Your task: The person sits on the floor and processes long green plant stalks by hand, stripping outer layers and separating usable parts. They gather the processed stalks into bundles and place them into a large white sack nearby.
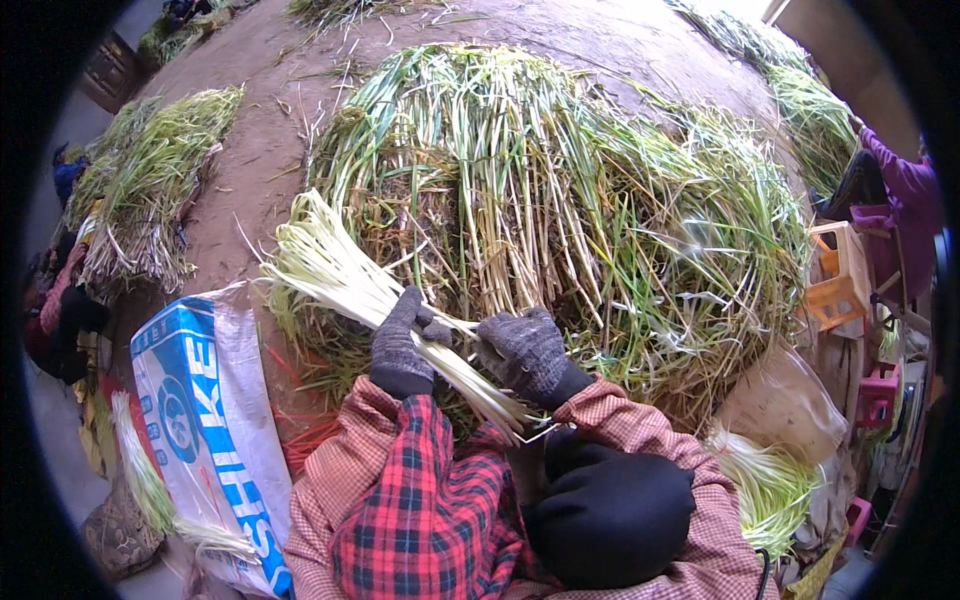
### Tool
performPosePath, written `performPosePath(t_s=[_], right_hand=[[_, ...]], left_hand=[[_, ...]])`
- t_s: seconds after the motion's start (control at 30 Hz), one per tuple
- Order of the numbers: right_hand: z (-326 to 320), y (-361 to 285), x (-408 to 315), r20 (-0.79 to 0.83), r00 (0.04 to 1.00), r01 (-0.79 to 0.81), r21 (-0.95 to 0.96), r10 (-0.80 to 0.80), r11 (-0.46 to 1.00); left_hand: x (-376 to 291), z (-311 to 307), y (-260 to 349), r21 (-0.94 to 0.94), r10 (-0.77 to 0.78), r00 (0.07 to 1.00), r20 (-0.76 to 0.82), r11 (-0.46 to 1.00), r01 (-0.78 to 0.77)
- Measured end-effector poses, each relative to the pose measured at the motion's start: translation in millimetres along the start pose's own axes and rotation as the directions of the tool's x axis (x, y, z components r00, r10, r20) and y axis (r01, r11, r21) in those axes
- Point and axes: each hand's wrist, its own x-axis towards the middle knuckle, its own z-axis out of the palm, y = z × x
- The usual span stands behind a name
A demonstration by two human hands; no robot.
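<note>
My left hand (pixel 405 341), in a grey knit glove, grips a bundle of pale green-white stalks (pixel 341 270) around its middle. The bundle lies slantwise, its leafy tops at the upper left and its stem ends at the lower right above my lap. My right hand (pixel 521 352), gloved the same way, is beside the bundle with fingers curled at a pale stalk; what lies inside the fingers is hidden. Just beyond both hands spreads a large heap of long green leafy stalks (pixel 502 187) on the brown ground.
A printed woven sack (pixel 217 420) lies at the left, with pale bundles (pixel 142 465) beside it. Red strings (pixel 311 439) lie near my left sleeve. At the right are trimmed stalks (pixel 772 487), a plastic sheet (pixel 787 405) and an orange crate (pixel 836 277). People sit by heaps at both sides.
</note>
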Motion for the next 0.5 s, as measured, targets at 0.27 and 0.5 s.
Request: performPosePath(t_s=[0.27,0.5], right_hand=[[7,-1,6,-0.017,0.996,0.086,-0.009,-0.087,0.996],[-10,19,-7,-0.284,0.956,-0.052,0.077,0.072,0.996]], left_hand=[[-30,14,14,0.083,0.072,0.997,-0.026,0.994,-0.07],[-5,-11,20,-0.071,-0.023,0.995,0.095,0.997,0.03]])
